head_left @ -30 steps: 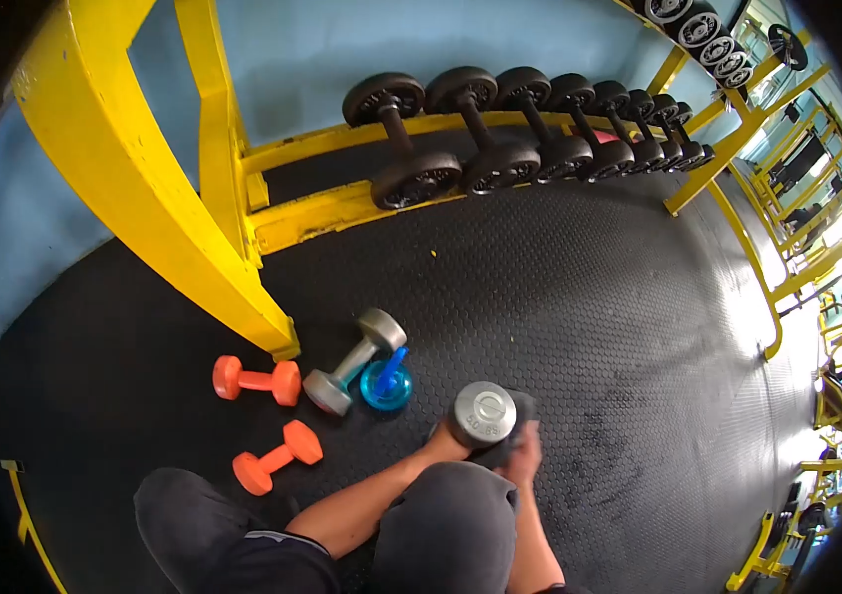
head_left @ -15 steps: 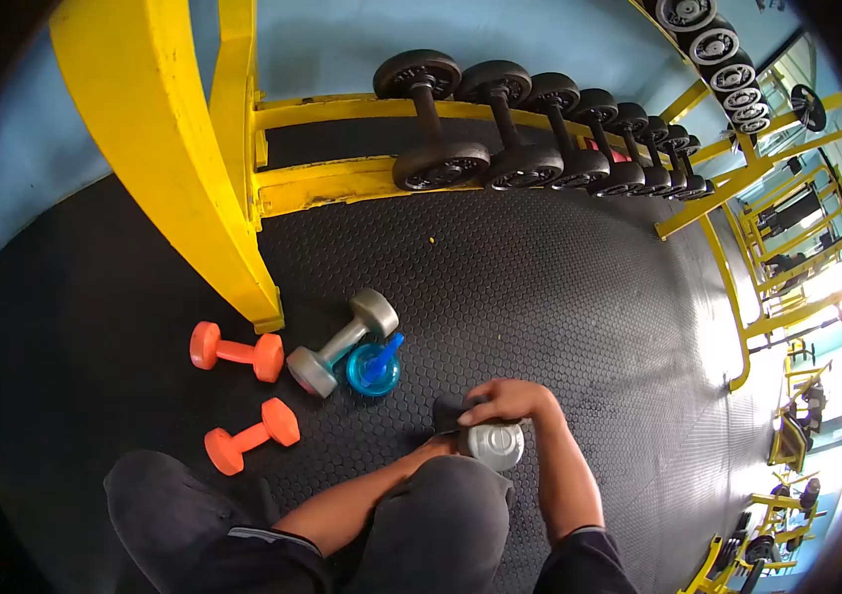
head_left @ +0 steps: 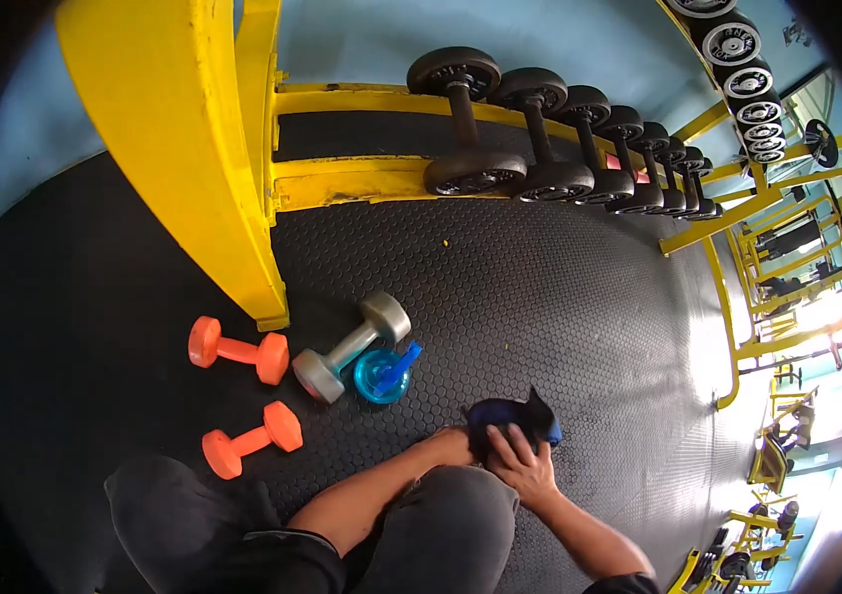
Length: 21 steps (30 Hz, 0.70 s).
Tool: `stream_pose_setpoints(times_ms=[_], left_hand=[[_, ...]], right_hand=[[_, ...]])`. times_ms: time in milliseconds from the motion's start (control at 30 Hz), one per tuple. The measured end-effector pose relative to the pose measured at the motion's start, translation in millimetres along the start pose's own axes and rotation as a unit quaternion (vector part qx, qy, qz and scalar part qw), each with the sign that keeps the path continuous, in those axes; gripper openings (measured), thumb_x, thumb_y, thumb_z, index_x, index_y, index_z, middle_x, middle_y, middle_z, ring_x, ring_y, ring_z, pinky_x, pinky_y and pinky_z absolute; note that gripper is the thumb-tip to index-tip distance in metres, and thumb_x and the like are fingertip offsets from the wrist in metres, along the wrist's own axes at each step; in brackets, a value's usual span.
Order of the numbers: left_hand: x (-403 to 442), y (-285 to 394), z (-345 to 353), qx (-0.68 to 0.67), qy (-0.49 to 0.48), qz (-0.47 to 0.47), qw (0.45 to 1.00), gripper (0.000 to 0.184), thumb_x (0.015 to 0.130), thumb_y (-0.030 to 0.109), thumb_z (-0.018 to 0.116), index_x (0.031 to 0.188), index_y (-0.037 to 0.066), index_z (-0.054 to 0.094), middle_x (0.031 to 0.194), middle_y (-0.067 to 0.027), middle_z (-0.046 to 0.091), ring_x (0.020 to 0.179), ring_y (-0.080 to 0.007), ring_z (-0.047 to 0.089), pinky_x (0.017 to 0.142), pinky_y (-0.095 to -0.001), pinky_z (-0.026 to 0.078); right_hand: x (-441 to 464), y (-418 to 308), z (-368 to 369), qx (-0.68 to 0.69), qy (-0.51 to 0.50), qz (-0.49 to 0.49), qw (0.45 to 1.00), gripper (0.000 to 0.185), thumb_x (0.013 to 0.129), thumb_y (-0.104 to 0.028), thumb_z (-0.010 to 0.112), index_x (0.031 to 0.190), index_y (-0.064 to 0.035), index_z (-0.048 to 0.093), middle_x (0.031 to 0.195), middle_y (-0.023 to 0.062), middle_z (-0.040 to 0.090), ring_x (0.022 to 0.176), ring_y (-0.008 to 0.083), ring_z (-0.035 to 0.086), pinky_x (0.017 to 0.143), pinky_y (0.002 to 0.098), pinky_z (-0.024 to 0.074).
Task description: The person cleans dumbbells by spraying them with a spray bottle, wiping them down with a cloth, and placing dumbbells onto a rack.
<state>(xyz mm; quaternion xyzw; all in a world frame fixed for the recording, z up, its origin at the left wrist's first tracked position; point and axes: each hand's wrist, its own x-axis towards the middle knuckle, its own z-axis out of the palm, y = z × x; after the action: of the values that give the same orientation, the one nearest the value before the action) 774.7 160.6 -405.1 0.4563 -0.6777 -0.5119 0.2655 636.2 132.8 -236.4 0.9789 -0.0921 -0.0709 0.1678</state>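
My right hand presses a dark cloth with its fingers spread over it. Under the cloth, the silver dumbbell seen earlier is hidden. My left hand is at the left side of the cloth, its fingers hidden behind my knee and the cloth. Left of the hands, a blue spray bottle stands on the black floor beside another silver dumbbell. Two orange dumbbells lie farther left, one above and one below.
A yellow rack holds a row of black dumbbells ahead of me. Its thick yellow post comes down to the floor at the left. More gym equipment stands at the far right.
The cloth has come over the silver dumbbell's end, which showed before. My right hand has moved from above the dumbbell to the cloth's near right side.
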Motion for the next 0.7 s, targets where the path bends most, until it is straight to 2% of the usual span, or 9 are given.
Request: stream_pose_setpoints(times_ms=[67, 200, 233, 333, 533, 600, 633, 667, 700], left_hand=[[-21.0, 31.1, -23.0, 0.009, 0.018, -0.024, 1.0, 0.05, 0.077, 0.033, 0.059, 0.122, 0.012, 0.055, 0.117, -0.0171, 0.061, 0.108, -0.0349, 0.059, 0.09, -0.0475, 0.047], [-36.5, 30.9, -17.8, -0.123, 0.056, -0.142, 0.981, 0.052, 0.081, 0.03, 0.06, 0.127, 0.01, 0.049, 0.117, -0.0216, 0.06, 0.111, -0.0385, 0.056, 0.094, -0.0471, 0.045], [-36.9, 25.9, -13.1, -0.148, 0.056, -0.18, 0.971, 0.054, 0.081, 0.029, 0.061, 0.129, 0.009, 0.047, 0.118, -0.0228, 0.059, 0.112, -0.0397, 0.055, 0.095, -0.0466, 0.044], [-42.4, 3.9, 1.4, -0.262, 0.143, -0.109, 0.948, 0.057, 0.081, 0.029, 0.066, 0.128, 0.004, 0.047, 0.12, -0.0259, 0.057, 0.115, -0.0414, 0.053, 0.095, -0.0445, 0.044], [-55.2, 5.8, -1.1, -0.255, 0.104, -0.132, 0.952, 0.061, 0.079, 0.033, 0.069, 0.126, 0.0, 0.049, 0.118, -0.0252, 0.058, 0.114, -0.036, 0.056, 0.093, -0.0413, 0.045], [-61.6, 21.6, -9.1, -0.24, 0.072, -0.114, 0.961, 0.062, 0.078, 0.034, 0.07, 0.126, 0.0, 0.05, 0.117, -0.0242, 0.059, 0.112, -0.0333, 0.057, 0.092, -0.0411, 0.045], [-63.6, 22.0, -6.6, -0.236, 0.105, -0.073, 0.963, 0.062, 0.078, 0.034, 0.07, 0.125, -0.001, 0.051, 0.115, -0.0239, 0.06, 0.111, -0.0329, 0.058, 0.092, -0.0405, 0.045], [-65.8, 22.4, -3.9, -0.229, 0.137, -0.032, 0.963, 0.062, 0.078, 0.035, 0.07, 0.124, -0.001, 0.051, 0.114, -0.0236, 0.061, 0.11, -0.0325, 0.058, 0.092, -0.0399, 0.045], [-66.8, 21.7, -1.0, -0.222, 0.15, -0.013, 0.963, 0.062, 0.078, 0.035, 0.07, 0.124, -0.001, 0.051, 0.114, -0.0235, 0.061, 0.11, -0.0325, 0.058, 0.092, -0.0398, 0.045]], right_hand=[[-10.9, -9.0, 37.9, 0.029, 0.2, 0.098, 0.974, 0.027, 0.074, -0.027, 0.064, 0.099, -0.016, 0.065, 0.137, 0.0107, 0.044, 0.128, 0.0351, 0.036, 0.1, 0.0532, 0.0335], [41.6, -56.5, 58.9, 0.162, 0.325, 0.442, 0.82, 0.047, 0.075, -0.02, 0.067, 0.118, -0.0066, 0.054, 0.133, 0.0219, 0.042, 0.122, 0.036, 0.041, 0.1, 0.0484, 0.0345], [50.1, -68.3, 79.1, 0.36, 0.422, 0.524, 0.646, 0.052, 0.078, -0.02, 0.068, 0.123, -0.0051, 0.047, 0.13, 0.0204, 0.043, 0.119, 0.0326, 0.043, 0.1, 0.0448, 0.0355], [62.6, -71.5, 82.2, 0.557, 0.49, 0.525, 0.418, 0.065, 0.082, -0.022, 0.068, 0.134, -0.0049, 0.033, 0.123, 0.0135, 0.047, 0.11, 0.0225, 0.046, 0.097, 0.0374, 0.0373], [23.9, 18.7, 99.3, 0.945, 0.091, 0.307, 0.071, 0.066, 0.074, -0.028, 0.071, 0.13, -0.0028, 0.047, 0.118, 0.0142, 0.06, 0.105, 0.028, 0.06, 0.094, 0.0449, 0.0465], [31.2, 48.2, 139.6, 0.936, -0.027, 0.297, 0.189, 0.064, 0.073, -0.027, 0.071, 0.128, -0.0011, 0.05, 0.112, 0.0136, 0.063, 0.097, 0.0272, 0.063, 0.09, 0.0405, 0.0495], [45.0, 60.9, 110.2, 0.906, -0.114, 0.249, 0.323, 0.059, 0.074, -0.034, 0.071, 0.124, -0.0053, 0.056, 0.112, 0.0121, 0.064, 0.096, 0.0249, 0.064, 0.087, 0.0364, 0.0504], [60.6, 64.3, 71.9, 0.907, -0.113, 0.248, 0.321, 0.059, 0.074, -0.034, 0.071, 0.124, -0.0053, 0.056, 0.112, 0.0121, 0.064, 0.096, 0.0249, 0.064, 0.087, 0.0364, 0.0504], [76.5, 61.3, 33.1, 0.791, -0.166, 0.289, 0.513, 0.055, 0.073, -0.036, 0.072, 0.118, -0.0078, 0.06, 0.112, 0.012, 0.064, 0.098, 0.0261, 0.063, 0.087, 0.0379, 0.0499]])
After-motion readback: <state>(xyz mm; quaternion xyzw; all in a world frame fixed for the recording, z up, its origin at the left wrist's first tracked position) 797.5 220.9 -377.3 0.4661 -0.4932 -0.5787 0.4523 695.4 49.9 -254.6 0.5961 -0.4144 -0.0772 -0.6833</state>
